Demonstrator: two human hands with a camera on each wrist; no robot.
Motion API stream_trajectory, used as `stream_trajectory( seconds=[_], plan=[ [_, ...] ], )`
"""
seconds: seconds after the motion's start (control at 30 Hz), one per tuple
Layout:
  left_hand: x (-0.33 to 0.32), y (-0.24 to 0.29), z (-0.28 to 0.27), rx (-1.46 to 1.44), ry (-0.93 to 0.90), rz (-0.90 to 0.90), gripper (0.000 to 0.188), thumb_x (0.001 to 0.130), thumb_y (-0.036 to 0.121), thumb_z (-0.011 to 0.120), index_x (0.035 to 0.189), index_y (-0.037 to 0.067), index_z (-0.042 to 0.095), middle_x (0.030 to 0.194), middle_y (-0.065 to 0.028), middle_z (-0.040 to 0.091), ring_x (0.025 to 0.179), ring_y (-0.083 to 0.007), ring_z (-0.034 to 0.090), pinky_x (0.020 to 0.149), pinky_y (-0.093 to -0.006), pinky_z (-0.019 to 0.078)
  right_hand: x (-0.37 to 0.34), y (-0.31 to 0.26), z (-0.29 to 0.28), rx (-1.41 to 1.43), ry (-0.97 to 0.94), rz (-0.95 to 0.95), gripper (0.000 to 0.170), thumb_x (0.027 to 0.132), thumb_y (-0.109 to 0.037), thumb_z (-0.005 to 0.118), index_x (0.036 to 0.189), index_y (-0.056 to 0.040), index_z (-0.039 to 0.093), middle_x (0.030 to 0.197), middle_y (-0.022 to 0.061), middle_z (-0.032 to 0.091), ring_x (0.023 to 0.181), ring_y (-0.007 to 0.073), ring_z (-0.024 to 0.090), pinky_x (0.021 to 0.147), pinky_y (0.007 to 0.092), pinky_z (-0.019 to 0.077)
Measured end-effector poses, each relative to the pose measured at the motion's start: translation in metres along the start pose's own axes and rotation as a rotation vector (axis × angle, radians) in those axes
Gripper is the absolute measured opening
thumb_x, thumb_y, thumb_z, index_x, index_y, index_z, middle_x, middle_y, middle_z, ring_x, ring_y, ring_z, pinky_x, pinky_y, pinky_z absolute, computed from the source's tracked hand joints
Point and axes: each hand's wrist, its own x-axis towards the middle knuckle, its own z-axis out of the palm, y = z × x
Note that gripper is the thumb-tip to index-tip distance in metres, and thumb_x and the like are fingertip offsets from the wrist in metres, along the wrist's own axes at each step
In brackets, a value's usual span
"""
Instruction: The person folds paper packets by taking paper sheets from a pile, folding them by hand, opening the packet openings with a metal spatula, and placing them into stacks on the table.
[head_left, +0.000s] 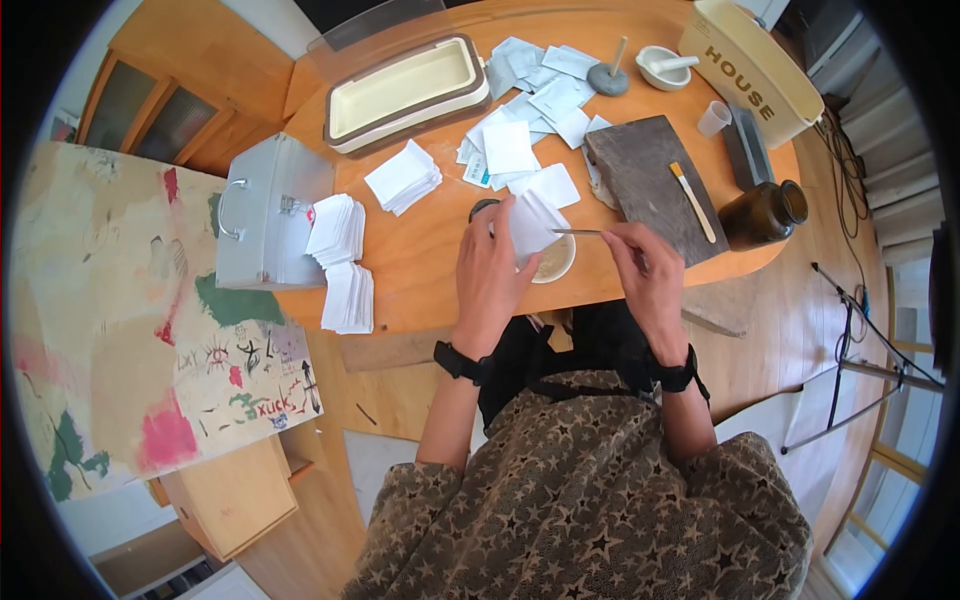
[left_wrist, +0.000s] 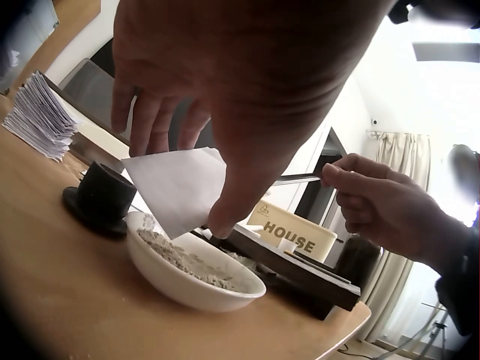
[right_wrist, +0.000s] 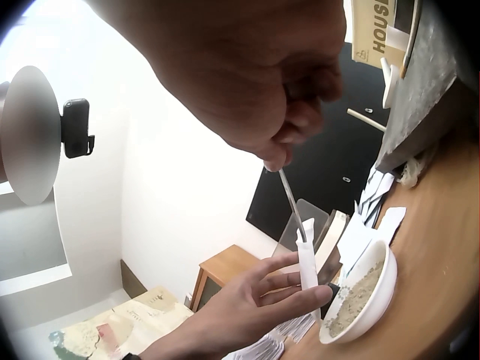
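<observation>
My left hand (head_left: 486, 285) holds a small white paper packet (head_left: 532, 225) between thumb and fingers, over a white bowl (left_wrist: 191, 289). Grey-beige powder (right_wrist: 357, 301) lies in the bowl. In my right hand (head_left: 650, 272) a thin metal rod-like tool (right_wrist: 291, 196) is pinched between thumb and fingertips. Its far end reaches into the packet's open top in the right wrist view, so the tip is hidden. A black round, wide-based object (left_wrist: 103, 201) stands beside the bowl, mostly behind my left hand in the head view.
Stacked white packets (head_left: 340, 235) stand left by a silver case (head_left: 265, 210). Pale blue and white packets (head_left: 535, 95) are heaped behind. To the right lie a dark slab (head_left: 645, 165) with a brush (head_left: 692, 200), a brown jar (head_left: 760, 215) and a HOUSE box (head_left: 745, 75).
</observation>
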Motion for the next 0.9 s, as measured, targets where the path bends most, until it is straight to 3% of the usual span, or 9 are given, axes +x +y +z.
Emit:
stream_trajectory(
  seconds=[0.13,0.27,0.5,0.8,0.9],
  plan=[
    [0.004,-0.001,0.005,-0.037,0.023,0.022,0.082,0.075,0.014,0.085,0.145,0.006,0.043,0.134,-0.0176,0.053,0.123,-0.0381,0.056,0.102,-0.045,0.0487,0.002,0.002,-0.008,-0.091,0.058,-0.134,0.006,0.09,-0.003,0.074,0.095,-0.0021,0.071,0.071,0.0096,0.058,0.058,0.0211,0.052,0.055,0.0335,0.0407],
    [0.004,0.0,0.006,-0.021,0.03,0.026,0.083,0.075,0.015,0.086,0.145,0.006,0.043,0.132,-0.0179,0.054,0.122,-0.0377,0.056,0.104,-0.0458,0.0469,0.003,0.0,-0.014,-0.1,0.072,-0.142,0.007,0.089,-0.001,0.074,0.097,-0.0026,0.072,0.071,0.0084,0.057,0.058,0.0186,0.049,0.054,0.0328,0.0391],
    [0.0,-0.006,0.0,-0.024,0.055,-0.003,0.084,0.076,0.017,0.086,0.146,0.005,0.042,0.135,-0.0181,0.056,0.124,-0.0359,0.056,0.108,-0.0458,0.0425,0.003,0.002,-0.015,-0.027,0.12,-0.058,0.005,0.093,-0.003,0.073,0.097,0.0003,0.071,0.077,0.0046,0.063,0.064,0.0096,0.05,0.056,0.0244,0.0402],
    [-0.036,-0.041,-0.042,0.043,0.063,-0.215,0.081,0.078,0.022,0.086,0.146,0.007,0.045,0.136,-0.0185,0.06,0.125,-0.0351,0.057,0.107,-0.0469,0.0421,0.0,0.004,-0.016,-0.024,0.103,0.055,0.007,0.095,-0.007,0.073,0.098,-0.0016,0.071,0.072,0.0014,0.059,0.065,0.0073,0.05,0.057,0.0233,0.0403],
    [-0.059,-0.063,-0.043,0.076,0.101,-0.278,0.078,0.077,0.021,0.085,0.143,0.006,0.047,0.127,-0.0183,0.064,0.118,-0.035,0.061,0.104,-0.0465,0.043,-0.004,0.007,-0.012,-0.03,0.052,0.146,0.008,0.095,-0.01,0.073,0.098,-0.003,0.071,0.069,0.0009,0.057,0.062,0.0068,0.048,0.056,0.0233,0.04]
  ],
)
